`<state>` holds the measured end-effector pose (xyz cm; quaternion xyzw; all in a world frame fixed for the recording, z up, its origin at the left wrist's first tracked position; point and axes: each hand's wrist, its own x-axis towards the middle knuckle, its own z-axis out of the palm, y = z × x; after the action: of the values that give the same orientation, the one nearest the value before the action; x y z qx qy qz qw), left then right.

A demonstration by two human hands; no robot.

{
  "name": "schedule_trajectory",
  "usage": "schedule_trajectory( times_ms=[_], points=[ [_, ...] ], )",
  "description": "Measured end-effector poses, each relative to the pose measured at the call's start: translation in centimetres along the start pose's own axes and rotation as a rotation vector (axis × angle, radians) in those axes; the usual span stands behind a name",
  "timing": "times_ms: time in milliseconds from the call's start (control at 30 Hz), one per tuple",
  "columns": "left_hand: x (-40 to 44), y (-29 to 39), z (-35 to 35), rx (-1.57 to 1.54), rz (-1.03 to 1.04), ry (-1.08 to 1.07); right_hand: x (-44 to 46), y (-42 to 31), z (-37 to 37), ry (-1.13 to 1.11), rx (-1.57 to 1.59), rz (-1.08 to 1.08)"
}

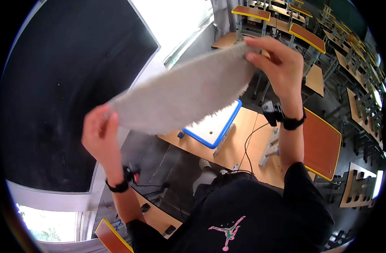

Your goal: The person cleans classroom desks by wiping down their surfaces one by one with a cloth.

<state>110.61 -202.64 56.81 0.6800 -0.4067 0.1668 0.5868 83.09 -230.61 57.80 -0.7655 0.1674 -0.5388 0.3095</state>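
Observation:
A light grey cloth [180, 90] with a fuzzy, fringed edge is stretched in the air in front of me, slanting up to the right. My left hand [101, 128] pinches its lower left corner between thumb and fingers. At the upper right corner, my right hand [279, 63] grips it the same way. Some blur softens the cloth and the left fingers. Behind and below it, partly covered, is a white stool-like top with a blue rim [222, 133]. Both wrists wear black straps with small devices.
A large blackboard [75, 84] fills the left side, beside a bright window [176, 21]. Light wooden desks [247, 139] stand below, with a cable [246, 152] across one. An orange-brown seat with a yellow rim [321, 143] is at right. Rows of desks and chairs extend behind.

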Motion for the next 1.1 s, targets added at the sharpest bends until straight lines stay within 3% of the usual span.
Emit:
schedule_trajectory(
  times_ms=[100,200,333,367,500,700,800,867,933,967,1033,1100],
  points=[
    [-6.0,-0.9,-0.6,0.085,0.009,-0.087,-2.6,1.9,-0.5,-0.009,0.082,0.021],
    [-10.8,-1.6,0.7,-0.134,-0.125,-0.106,-3.8,4.1,-1.4,-0.071,0.236,0.01],
    [-13.7,-4.7,5.0,-0.271,-0.382,-0.12,-1.5,5.9,-0.6,-0.327,0.034,0.131],
    [-14.2,-6.2,6.4,-0.339,-0.529,-0.134,-0.7,7.1,0.6,-0.43,-0.057,0.14],
    [-16.2,-12.2,10.5,-0.532,-0.881,-0.166,0.1,15.2,7.9,-0.689,0.019,0.329],
    [-16.6,-13.2,10.5,-0.507,-0.852,-0.178,-0.4,20.1,12.6,-0.9,-0.165,0.224],
    [-16.6,-12.8,10.5,-0.486,-0.87,-0.133,-0.2,20.8,11.9,-1.105,-0.267,0.417],
    [-16.5,-12.2,10.5,-0.48,-0.918,-0.125,-0.9,20.7,10.8,-1.022,-0.331,0.354],
    [-16.2,-11.2,10.9,0.16,-0.644,-0.188,-1.4,18.8,10.2,-0.903,-0.436,0.29],
    [-16.2,-10.7,11.2,0.16,-0.643,-0.188,-2.2,18.2,10.4,-0.903,-0.435,0.291],
    [-16.2,-9.6,12.0,0.296,-0.142,-0.161,-4.3,16.8,10.9,-0.782,-0.384,-0.001],
    [-15.9,-8.0,13.5,0.192,0.033,-0.382,-7.5,15.1,11.7,-0.872,-0.381,-0.144]
  ],
)
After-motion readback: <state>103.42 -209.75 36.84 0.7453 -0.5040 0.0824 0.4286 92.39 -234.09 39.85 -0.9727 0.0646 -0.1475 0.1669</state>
